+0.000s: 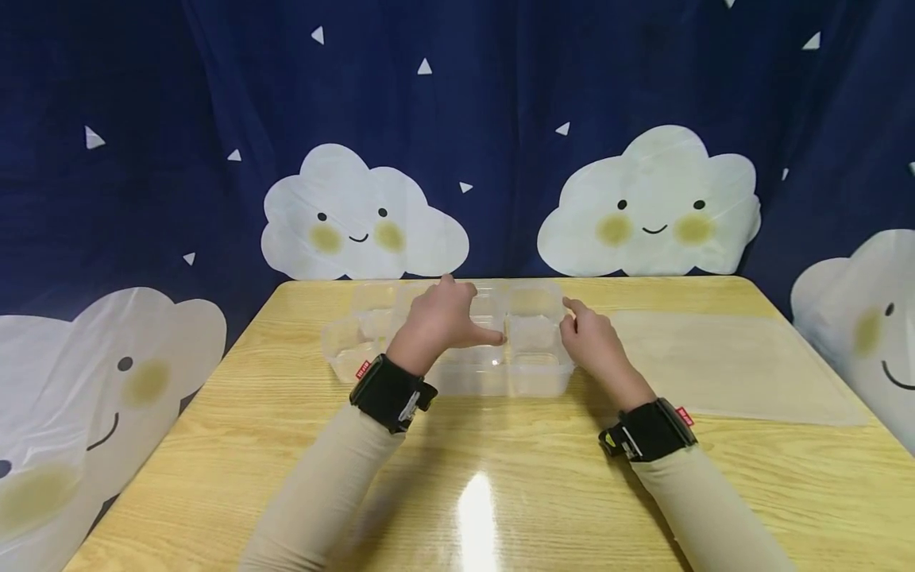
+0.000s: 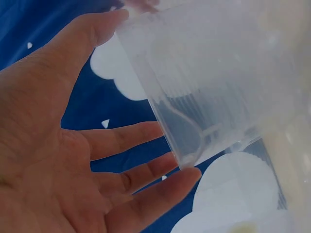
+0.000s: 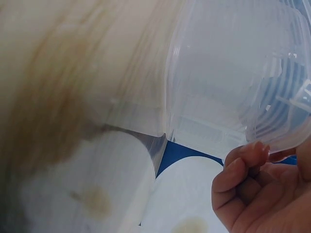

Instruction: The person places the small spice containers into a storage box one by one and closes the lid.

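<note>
1. Sleeved forearms come up from the near edge of the wooden counter [image 1: 500, 492].
2. Left hand [image 1: 438, 322] rests over the clear compartmented plastic tray [image 1: 493, 373], thumb and straight fingers [image 2: 146, 138] loosely against its wall.
3. Right hand [image 1: 596, 342] pinches the tray's right rim with curled fingers [image 3: 243, 167].
4. Tray's long axis runs left to right between both hands.
5. One tray; a smaller clear container [image 1: 343, 345] sits at its left.

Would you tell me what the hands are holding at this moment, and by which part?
Both hold the clear plastic container: the left hand spans its middle with thumb and straight fingers, and the right hand pinches its right rim.
</note>
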A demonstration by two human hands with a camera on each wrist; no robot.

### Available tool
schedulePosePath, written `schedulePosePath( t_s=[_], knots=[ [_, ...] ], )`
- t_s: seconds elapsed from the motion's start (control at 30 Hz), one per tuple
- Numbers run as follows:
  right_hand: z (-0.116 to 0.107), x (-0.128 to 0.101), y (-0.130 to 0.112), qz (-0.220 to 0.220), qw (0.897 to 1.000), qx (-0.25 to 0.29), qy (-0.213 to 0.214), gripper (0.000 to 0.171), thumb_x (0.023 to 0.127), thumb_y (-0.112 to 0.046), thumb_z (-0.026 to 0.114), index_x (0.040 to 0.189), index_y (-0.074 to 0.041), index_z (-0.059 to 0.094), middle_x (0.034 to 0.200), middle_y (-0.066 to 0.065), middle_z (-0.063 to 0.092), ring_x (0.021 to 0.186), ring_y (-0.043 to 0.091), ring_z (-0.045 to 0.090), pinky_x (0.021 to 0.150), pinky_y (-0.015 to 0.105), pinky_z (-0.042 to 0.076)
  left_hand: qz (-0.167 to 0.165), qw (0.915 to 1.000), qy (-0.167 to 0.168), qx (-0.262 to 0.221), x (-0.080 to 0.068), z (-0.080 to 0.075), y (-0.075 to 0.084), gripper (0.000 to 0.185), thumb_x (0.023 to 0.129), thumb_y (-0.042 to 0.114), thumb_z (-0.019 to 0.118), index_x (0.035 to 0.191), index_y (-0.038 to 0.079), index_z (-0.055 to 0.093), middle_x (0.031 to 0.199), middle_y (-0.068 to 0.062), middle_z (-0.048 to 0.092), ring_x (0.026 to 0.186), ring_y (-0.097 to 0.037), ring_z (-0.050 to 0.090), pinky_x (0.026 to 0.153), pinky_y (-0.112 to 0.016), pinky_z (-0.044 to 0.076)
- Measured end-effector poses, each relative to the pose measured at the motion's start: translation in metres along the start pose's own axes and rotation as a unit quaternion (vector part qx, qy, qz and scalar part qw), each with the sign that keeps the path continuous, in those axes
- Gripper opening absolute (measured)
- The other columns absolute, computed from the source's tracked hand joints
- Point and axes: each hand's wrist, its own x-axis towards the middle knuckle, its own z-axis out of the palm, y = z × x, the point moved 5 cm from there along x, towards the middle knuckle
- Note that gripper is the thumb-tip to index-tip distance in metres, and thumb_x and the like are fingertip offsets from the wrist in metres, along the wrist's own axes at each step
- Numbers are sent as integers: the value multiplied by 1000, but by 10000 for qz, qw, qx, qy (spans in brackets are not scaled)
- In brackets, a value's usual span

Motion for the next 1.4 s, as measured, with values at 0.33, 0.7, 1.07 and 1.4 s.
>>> schedulePosePath(
  t_s=[0.33,0.7,1.07,1.4],
  knots=[
    [0,0,1,26,10000,-6,8,49,103,-13,39,147,7,45,58,1,37,48,15,34,48,30,32,7,9998,-192,93,5,25,0,73,73,62,83,122,9,68,122,-17,57,102,-35,64,79,-47,56],
    [0,-2,0,-8,10000,14,46,48,103,-15,39,145,7,47,58,1,39,48,14,35,48,30,32,59,9993,-352,79,7,40,-3,75,75,62,82,123,7,66,122,-17,59,101,-33,64,81,-46,55],
    [0,-1,0,8,10000,-11,1,49,104,-16,37,147,6,45,59,2,40,49,16,35,49,31,33,87,9982,-550,-243,9,43,-6,86,76,63,81,138,6,60,130,-15,59,111,-30,62,90,-45,53],
    [0,-1,0,10,10000,15,-5,48,104,-14,39,148,6,45,59,2,40,49,15,35,48,31,33,199,9981,-499,-289,9,42,-4,81,77,60,82,132,5,63,128,-14,63,113,-29,62,92,-42,53]
  ],
)
